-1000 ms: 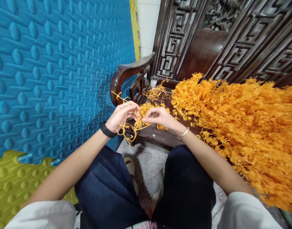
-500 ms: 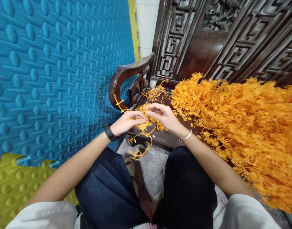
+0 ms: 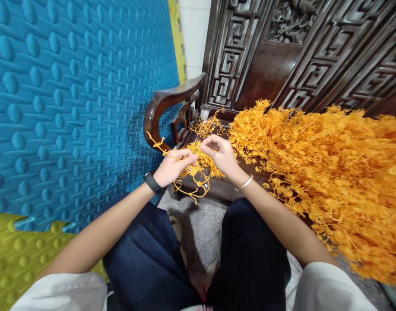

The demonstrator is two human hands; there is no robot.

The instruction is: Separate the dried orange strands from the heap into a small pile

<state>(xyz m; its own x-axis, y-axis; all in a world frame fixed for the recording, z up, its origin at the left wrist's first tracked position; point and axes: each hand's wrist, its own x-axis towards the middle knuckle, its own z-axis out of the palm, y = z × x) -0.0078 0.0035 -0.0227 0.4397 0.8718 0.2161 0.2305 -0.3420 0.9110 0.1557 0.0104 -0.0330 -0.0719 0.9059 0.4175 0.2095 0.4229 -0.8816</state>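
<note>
My left hand (image 3: 172, 166) is closed on an orange branched plastic stem (image 3: 156, 143); one end sticks out past the back of the hand, and thin curved branches hang below the fingers. To its right, my right hand (image 3: 222, 157) has thumb and forefinger pinched together, a short gap from the left fingertips. Whatever it may hold is too small to make out. Beneath and between both hands lies a small pile of orange pieces (image 3: 212, 169) on the dark wooden bench seat (image 3: 217, 186). Behind that sit several thin bare orange stems (image 3: 208, 126).
A large heap of bushy orange plastic sprigs (image 3: 330, 164) covers the bench on the right. A clear cup (image 3: 204, 112) stands at the back corner beside the curved armrest (image 3: 152, 110). The carved backrest (image 3: 269, 73) rises behind; blue foam matting (image 3: 71, 108) is at left.
My right hand has drawn slightly up and away from the left, widening the gap between the fingertips. The hanging branches of the stem have swung upward a little.
</note>
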